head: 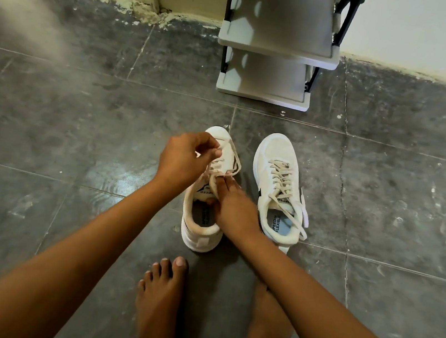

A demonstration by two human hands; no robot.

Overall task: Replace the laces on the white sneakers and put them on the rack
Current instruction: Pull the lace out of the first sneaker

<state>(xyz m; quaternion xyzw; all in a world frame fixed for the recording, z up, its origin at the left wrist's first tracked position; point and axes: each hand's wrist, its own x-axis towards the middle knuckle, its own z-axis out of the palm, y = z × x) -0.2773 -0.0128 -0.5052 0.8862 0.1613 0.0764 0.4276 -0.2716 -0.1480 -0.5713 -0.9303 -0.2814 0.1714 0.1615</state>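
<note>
On the grey tiled floor (78, 116), a cream lace (235, 165) is pinched by the left hand (182, 159) above the left white sneaker (201, 224), steadied by the right hand's (234, 208) grip; the other laced sneaker (278, 160) and grey plastic rack (276, 48) are untouched.

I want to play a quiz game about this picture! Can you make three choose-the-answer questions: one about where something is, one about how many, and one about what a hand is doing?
1. Where is the shoe rack?
A. against the wall
B. behind the feet
C. on a table

2. How many white sneakers?
A. one
B. two
C. four

3. The left hand is
A. flat on the floor
B. holding a brush
C. pinching a lace

Answers:
1 A, it stands beyond the sneakers.
2 B, left sneaker and right sneaker.
3 C, fingers curl round the lace.
</note>
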